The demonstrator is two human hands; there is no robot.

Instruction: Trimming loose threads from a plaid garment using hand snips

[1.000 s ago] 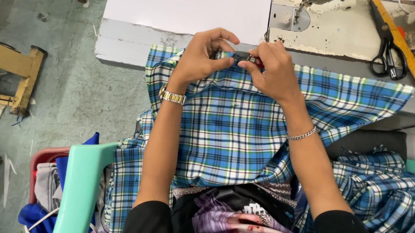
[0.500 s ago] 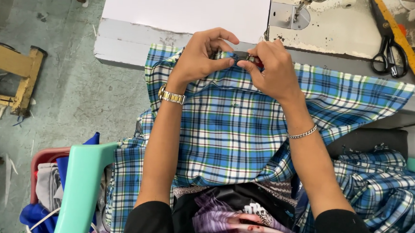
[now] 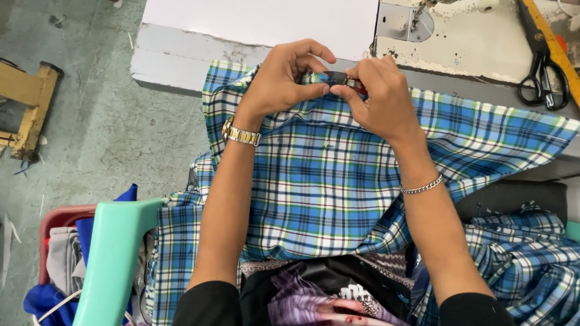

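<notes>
Both hands meet at the top edge of a blue plaid cotton shirt draped over the grey worktable: left hand pinching fabric, right hand gripping a small red-handled metal snipper. Black scissors lie nearby.

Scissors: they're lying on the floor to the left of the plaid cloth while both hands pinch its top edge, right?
Not quite. The scissors lie on the sewing table, up right of the plaid cloth, beside a yellow ruler. The head view shows it. The rest holds: the left hand and right hand both pinch the cloth's top edge.
</notes>
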